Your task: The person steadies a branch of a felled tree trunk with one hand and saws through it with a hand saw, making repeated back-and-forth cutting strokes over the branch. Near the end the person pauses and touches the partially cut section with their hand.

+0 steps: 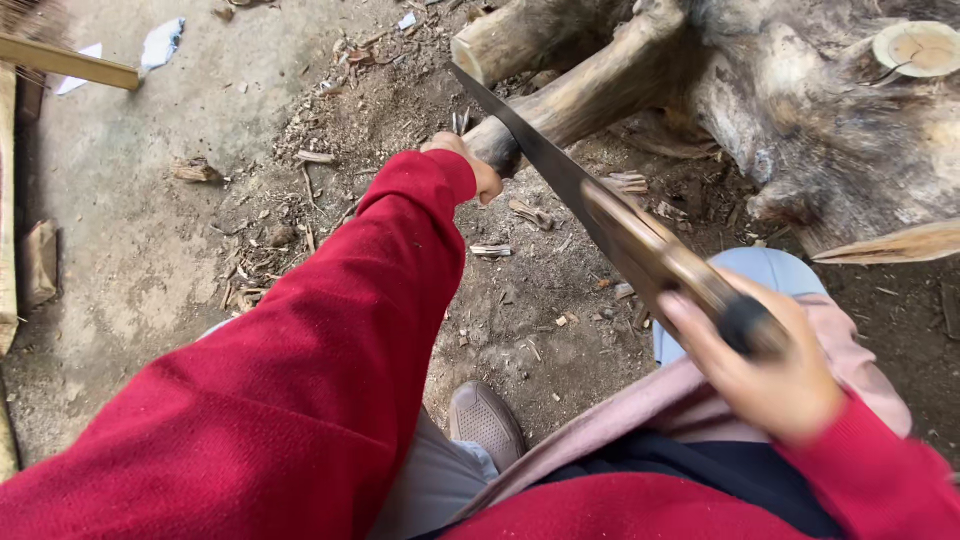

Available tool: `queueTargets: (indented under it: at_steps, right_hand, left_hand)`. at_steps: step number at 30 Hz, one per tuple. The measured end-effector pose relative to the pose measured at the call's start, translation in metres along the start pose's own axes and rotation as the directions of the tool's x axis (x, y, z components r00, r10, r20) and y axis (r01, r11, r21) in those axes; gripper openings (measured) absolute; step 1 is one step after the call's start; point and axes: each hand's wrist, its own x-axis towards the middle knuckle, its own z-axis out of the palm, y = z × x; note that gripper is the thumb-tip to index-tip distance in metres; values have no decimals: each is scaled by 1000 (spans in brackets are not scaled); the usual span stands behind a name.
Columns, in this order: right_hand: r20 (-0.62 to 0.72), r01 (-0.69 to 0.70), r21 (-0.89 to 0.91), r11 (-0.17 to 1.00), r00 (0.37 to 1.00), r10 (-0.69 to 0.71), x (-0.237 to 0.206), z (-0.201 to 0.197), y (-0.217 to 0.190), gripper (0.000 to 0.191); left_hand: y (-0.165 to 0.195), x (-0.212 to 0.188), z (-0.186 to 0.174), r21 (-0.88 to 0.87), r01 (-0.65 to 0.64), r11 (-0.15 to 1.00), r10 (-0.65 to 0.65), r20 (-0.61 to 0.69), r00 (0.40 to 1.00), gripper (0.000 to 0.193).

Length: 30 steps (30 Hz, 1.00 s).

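Note:
My right hand (770, 370) grips the handle of a long dark-bladed knife (560, 170), held raised and slanting up to the left; it looks motion-blurred. The blade's tip reaches toward the cut end of a pale log (495, 45). My left hand (470, 165), at the end of a red sleeve, holds the lower end of a slanting wooden branch (590, 95) that runs up into a large stump. The blade crosses in front of that branch just right of my left hand.
A big grey tree stump (830, 130) with sawn ends fills the upper right. Wood chips and bark (290, 230) litter the dirt. A wooden stick (70, 62) lies upper left on concrete. My brown shoe (485, 420) sits below centre.

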Motion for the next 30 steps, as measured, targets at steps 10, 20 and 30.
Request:
queueTargets:
  at_steps: [10,20,30]
  right_hand:
    - [0,181,75,981,983,-181,80,47,-21,29]
    - [-54,104,-18,994,993,-105,-19,-11,4,37]
    - [29,62,-22,998,998,-61,65,25,-40,31]
  left_hand:
    - [3,-3,-15,-20,53,998,-52,58,997,78]
    - [4,6,-13,-4,13,1000,-13,73,997,96]
    - [4,-1,-8,17,32,999,-33,46,998,99]
